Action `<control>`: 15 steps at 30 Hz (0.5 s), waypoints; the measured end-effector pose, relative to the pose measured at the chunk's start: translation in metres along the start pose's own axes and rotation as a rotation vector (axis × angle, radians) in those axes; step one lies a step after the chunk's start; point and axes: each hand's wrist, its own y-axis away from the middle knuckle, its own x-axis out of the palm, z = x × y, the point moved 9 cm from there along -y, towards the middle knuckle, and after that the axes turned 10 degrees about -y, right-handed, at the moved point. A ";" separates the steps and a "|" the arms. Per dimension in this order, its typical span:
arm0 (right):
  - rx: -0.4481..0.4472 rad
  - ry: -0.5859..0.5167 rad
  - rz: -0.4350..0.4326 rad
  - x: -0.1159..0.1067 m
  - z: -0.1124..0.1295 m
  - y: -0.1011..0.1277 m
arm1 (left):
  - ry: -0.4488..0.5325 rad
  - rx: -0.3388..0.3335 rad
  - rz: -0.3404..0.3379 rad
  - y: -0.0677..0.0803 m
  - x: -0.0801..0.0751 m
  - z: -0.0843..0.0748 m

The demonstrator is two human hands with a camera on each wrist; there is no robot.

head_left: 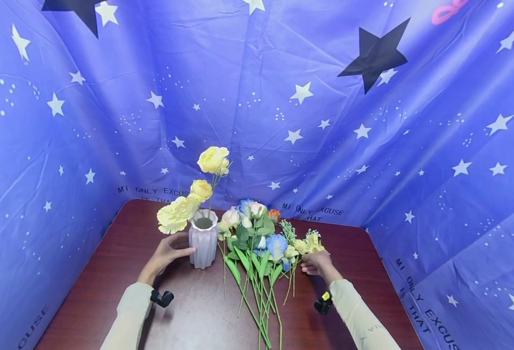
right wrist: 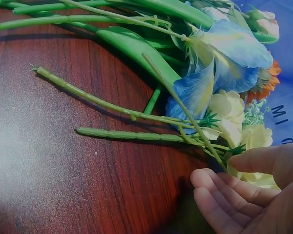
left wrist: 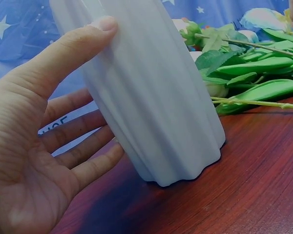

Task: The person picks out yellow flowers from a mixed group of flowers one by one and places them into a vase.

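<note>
1. One white ribbed vase (head_left: 203, 244) stands upright on the dark red wooden table (head_left: 362, 272), left of centre, holding three yellow blooms (head_left: 213, 160) on stems.

2. A person's left hand (head_left: 166, 253) rests against the vase's left side, fingers spread and nearly straight, thumb laid across the front wall.

3. One loose pile of artificial flowers (head_left: 257, 233) lies flat just right of the vase, stems pointing toward the person; it shows two blue blooms, several pale buds and one orange bloom, though the exact stem count cannot be told.

4. The right hand (head_left: 319, 263) sits at the pile's right edge, fingers curled and pinching a small pale-yellow flower sprig (head_left: 309, 243).

5. Two cream sleeves (head_left: 127, 316) reach in from below, each with one small black camera clip at the wrist.

6. The left wrist view alone shows that four fingers (left wrist: 83, 146) lie behind the vase (left wrist: 151, 97) while the thumb presses its front, and that the base sits flat on the wood.

7. The right wrist view alone shows the thin green stems (right wrist: 112, 105) lying apart on the table, and the fingertips (right wrist: 219, 190) closing under the yellow blossom (right wrist: 256, 136).

8. Only the head view shows the blue star-printed cloth (head_left: 370, 121) that walls in the table on three sides.
</note>
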 end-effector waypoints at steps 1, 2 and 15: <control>-0.001 -0.003 0.004 0.001 0.000 0.000 | 0.001 0.000 0.000 0.000 0.000 0.000; 0.003 -0.006 0.005 0.001 -0.001 -0.001 | 0.002 -0.001 -0.002 0.000 0.000 0.000; 0.061 0.000 0.029 0.007 -0.014 -0.008 | 0.004 0.012 0.023 -0.002 0.002 0.000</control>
